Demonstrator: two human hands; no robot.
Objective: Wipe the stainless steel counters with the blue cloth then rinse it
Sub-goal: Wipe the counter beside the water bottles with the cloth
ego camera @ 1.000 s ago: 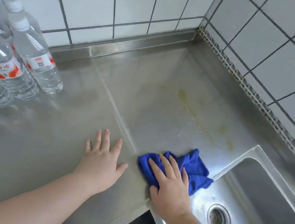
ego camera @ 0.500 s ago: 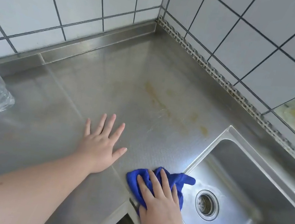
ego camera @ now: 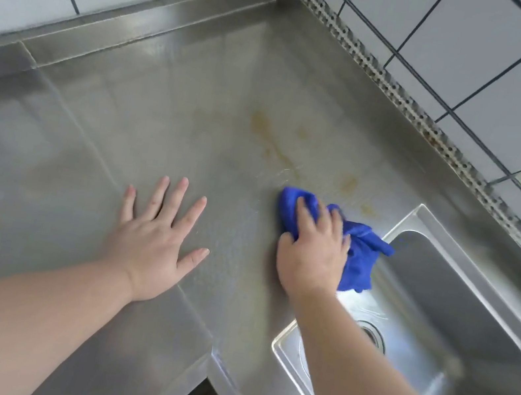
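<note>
Carried away from the worktop [ego camera: 198, 109] front edge beside the sink [ego camera: 459, 323] toward the yellowish stains [ego camera: 272, 140], blue cloth [ego camera: 361, 250] bunched under right hand [ego camera: 312, 251], grip curled over it, left hand [ego camera: 152, 248] spread flat: wiping underway, rinse not yet due.

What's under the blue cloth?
The cloth lies on the steel counter, its edge hanging over the sink. The right hand presses it. The counter beneath is hidden.
</note>
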